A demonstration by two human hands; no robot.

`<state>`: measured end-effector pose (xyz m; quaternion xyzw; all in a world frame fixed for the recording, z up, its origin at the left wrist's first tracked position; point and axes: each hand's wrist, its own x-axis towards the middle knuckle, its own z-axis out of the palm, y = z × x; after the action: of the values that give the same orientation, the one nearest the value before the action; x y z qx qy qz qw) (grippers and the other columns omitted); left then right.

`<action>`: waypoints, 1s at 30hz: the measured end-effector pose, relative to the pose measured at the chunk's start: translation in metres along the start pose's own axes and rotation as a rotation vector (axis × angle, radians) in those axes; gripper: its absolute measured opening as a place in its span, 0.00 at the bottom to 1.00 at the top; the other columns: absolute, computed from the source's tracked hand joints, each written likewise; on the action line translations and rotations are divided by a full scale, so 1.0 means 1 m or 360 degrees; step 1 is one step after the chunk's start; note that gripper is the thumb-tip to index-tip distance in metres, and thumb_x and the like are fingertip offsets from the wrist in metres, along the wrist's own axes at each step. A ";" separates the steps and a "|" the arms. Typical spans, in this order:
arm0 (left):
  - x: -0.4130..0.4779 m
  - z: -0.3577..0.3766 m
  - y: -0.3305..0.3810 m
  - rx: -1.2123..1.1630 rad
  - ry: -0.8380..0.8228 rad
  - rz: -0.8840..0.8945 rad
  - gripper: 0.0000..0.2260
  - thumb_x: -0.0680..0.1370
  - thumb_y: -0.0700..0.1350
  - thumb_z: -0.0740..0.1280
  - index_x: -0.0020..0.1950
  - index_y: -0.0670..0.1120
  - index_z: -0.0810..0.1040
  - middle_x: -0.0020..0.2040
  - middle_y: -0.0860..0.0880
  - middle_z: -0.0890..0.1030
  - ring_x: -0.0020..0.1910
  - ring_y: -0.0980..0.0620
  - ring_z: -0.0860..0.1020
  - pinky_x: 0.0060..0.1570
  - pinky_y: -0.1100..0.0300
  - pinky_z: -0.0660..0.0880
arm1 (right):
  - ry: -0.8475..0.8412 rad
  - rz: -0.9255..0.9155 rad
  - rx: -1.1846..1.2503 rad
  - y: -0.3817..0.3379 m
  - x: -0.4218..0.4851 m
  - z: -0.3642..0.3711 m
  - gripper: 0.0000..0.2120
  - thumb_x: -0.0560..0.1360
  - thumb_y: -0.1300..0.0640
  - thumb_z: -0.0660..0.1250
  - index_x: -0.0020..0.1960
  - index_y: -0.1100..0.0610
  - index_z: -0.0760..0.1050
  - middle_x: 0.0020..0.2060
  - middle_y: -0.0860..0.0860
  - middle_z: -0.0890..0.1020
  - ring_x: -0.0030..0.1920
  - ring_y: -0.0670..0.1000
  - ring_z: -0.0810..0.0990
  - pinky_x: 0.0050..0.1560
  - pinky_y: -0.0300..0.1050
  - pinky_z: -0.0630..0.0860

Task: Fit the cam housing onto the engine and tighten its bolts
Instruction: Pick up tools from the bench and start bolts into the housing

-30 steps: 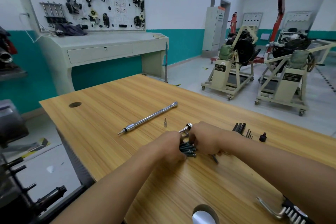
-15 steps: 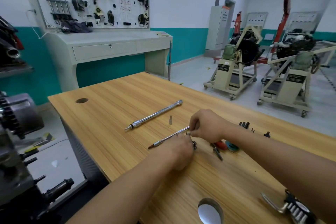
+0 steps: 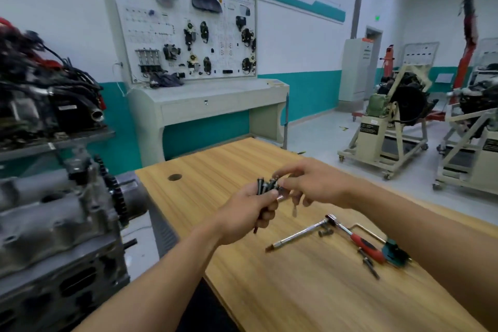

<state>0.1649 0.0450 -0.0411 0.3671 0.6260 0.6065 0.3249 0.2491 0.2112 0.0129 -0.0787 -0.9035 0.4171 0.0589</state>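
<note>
Above the table (image 3: 296,291), left hand (image 3: 242,213) grips upright bolts (image 3: 262,186), heads up; right hand (image 3: 320,183) pinches one head.

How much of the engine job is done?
Only the getting-ready, it seems. The left hand holds a bunch of bolts and the right hand pinches at them. Left to do: put them in the engine and tighten them; the ratchet lies untouched on the table. I can't tell if the housing is on.

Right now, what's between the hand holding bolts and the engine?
Head view: only bare table and floor lie between the left hand, gripping the bolts, and the engine.
</note>
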 end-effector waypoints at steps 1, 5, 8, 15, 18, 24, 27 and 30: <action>-0.008 -0.013 0.020 -0.0008 0.0051 0.0076 0.06 0.85 0.41 0.58 0.51 0.46 0.72 0.33 0.52 0.70 0.30 0.56 0.66 0.29 0.64 0.63 | 0.0017 -0.0090 0.0092 -0.023 0.008 0.001 0.09 0.81 0.56 0.65 0.58 0.51 0.80 0.34 0.44 0.82 0.31 0.41 0.77 0.31 0.36 0.74; -0.053 -0.062 0.099 0.0162 0.0371 0.0333 0.09 0.86 0.42 0.57 0.46 0.45 0.69 0.30 0.52 0.68 0.25 0.57 0.63 0.24 0.66 0.61 | 0.0019 -0.0416 0.0518 -0.119 0.033 0.012 0.06 0.79 0.59 0.67 0.52 0.59 0.83 0.30 0.47 0.79 0.31 0.44 0.75 0.30 0.37 0.72; -0.098 -0.095 0.145 0.0335 0.0643 0.0428 0.11 0.86 0.45 0.58 0.44 0.46 0.68 0.31 0.49 0.68 0.23 0.56 0.62 0.23 0.64 0.59 | 0.0047 -0.0573 0.0785 -0.179 0.042 0.036 0.07 0.77 0.58 0.71 0.44 0.60 0.85 0.31 0.50 0.81 0.30 0.44 0.76 0.30 0.37 0.73; -0.232 -0.174 0.172 0.1094 0.1297 0.0224 0.16 0.85 0.49 0.60 0.39 0.45 0.70 0.29 0.48 0.72 0.25 0.52 0.65 0.26 0.61 0.62 | 0.0330 -0.1047 0.0502 -0.257 0.040 0.112 0.05 0.76 0.58 0.73 0.41 0.53 0.82 0.31 0.50 0.84 0.30 0.46 0.80 0.32 0.37 0.77; -0.272 -0.193 0.149 0.1236 0.1380 0.0023 0.15 0.84 0.50 0.61 0.39 0.46 0.69 0.29 0.49 0.69 0.26 0.51 0.65 0.31 0.57 0.63 | 0.0045 -0.1251 -0.0292 -0.256 0.032 0.149 0.03 0.76 0.56 0.72 0.45 0.55 0.84 0.36 0.46 0.84 0.36 0.43 0.81 0.42 0.38 0.79; -0.281 -0.199 0.122 0.1509 0.1262 -0.0169 0.16 0.83 0.52 0.63 0.37 0.47 0.69 0.29 0.51 0.71 0.25 0.56 0.67 0.33 0.56 0.66 | -0.0114 -0.1307 -0.0774 -0.240 0.033 0.182 0.07 0.77 0.56 0.71 0.51 0.58 0.85 0.44 0.50 0.86 0.43 0.46 0.82 0.49 0.40 0.77; -0.277 -0.201 0.121 0.1490 0.1197 -0.0159 0.16 0.83 0.51 0.64 0.37 0.47 0.69 0.29 0.51 0.71 0.23 0.57 0.69 0.33 0.55 0.69 | -0.0043 -0.1298 -0.0522 -0.237 0.035 0.180 0.07 0.77 0.57 0.72 0.51 0.57 0.86 0.42 0.47 0.86 0.42 0.42 0.82 0.49 0.38 0.79; -0.277 -0.203 0.120 0.1510 0.1146 -0.0248 0.13 0.83 0.51 0.65 0.42 0.45 0.71 0.36 0.43 0.78 0.26 0.52 0.77 0.29 0.56 0.74 | 0.0050 -0.1416 -0.0350 -0.239 0.035 0.179 0.05 0.76 0.57 0.72 0.49 0.56 0.86 0.40 0.45 0.86 0.41 0.41 0.82 0.45 0.35 0.78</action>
<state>0.1438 -0.2974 0.0785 0.1966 0.9241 0.3215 -0.0634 0.1619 -0.0682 0.0810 0.3049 -0.8874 0.2516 0.2372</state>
